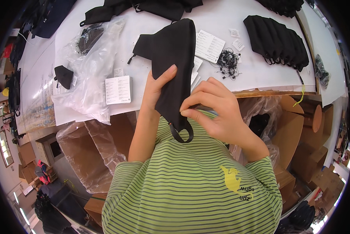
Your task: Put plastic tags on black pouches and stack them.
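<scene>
In front of my chest hangs a black fabric piece (173, 58), folded flat, with a strap loop at its lower end and a small cord end at its left side. My left hand (159, 86) holds it by the left edge, thumb lying across the front and the other fingers behind. With thumb and forefinger, my right hand (212, 107) pinches its right edge just above the loop. Whether a small part is also between those fingertips is hidden. Just beyond my right hand lie a stack of white printed cards (209, 46) and a tangle of thin black strings (228, 62).
Overlapping black fabric pieces (276, 43) lie in a row at the far right of the white table (143, 117). Clear plastic bags (91, 66) and another card stack (118, 90) are on the left. Open cardboard boxes (85, 152) with plastic liners stand below the near edge.
</scene>
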`<state>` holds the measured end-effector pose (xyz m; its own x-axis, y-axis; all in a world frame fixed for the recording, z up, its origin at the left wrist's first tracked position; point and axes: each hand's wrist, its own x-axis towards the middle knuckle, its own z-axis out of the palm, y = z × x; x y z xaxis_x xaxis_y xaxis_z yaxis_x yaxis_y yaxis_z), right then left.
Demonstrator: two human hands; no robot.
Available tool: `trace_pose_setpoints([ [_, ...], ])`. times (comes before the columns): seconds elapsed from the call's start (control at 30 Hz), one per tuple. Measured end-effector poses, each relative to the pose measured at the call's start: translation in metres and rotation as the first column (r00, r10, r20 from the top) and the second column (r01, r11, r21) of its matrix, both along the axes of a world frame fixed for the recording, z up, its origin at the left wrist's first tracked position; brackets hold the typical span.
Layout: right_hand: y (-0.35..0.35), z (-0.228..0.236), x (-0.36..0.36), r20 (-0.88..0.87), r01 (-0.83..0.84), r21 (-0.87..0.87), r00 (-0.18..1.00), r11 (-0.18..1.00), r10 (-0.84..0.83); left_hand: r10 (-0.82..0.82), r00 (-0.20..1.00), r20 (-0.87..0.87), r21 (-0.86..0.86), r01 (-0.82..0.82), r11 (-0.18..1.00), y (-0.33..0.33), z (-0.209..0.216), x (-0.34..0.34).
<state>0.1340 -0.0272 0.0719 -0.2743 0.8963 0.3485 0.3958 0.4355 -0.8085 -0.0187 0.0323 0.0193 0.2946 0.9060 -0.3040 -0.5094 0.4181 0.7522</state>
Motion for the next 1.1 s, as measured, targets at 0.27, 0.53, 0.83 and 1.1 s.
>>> trace_pose_setpoints([
  [0.27, 0.001, -0.006, 0.008, 0.130, 0.023, 0.166, 0.991, 0.986, -0.045, 0.000, 0.998, -0.066, 0.090, 0.006, 0.996, 0.002, -0.020, -0.005],
  [0.53, 0.018, 0.001, 0.022, 0.073, 0.241, 0.185, 0.963, 0.953, -0.258, -0.048, 0.998, 0.026, 0.053, 0.047, 0.998, -0.011, -0.025, 0.002],
  [0.83, -0.004, -0.008, 0.004, 0.047, -0.049, -0.045, 0.998, 0.998, 0.051, 0.037, 0.998, 0.047, -0.024, -0.035, 0.999, -0.003, -0.011, 0.003],
  [1.1, -0.004, -0.009, 0.011, 0.063, -0.070, -0.078, 0.995, 0.994, 0.075, 0.045, 0.998, 0.043, -0.005, -0.045, 0.999, -0.001, -0.016, 0.004],
])
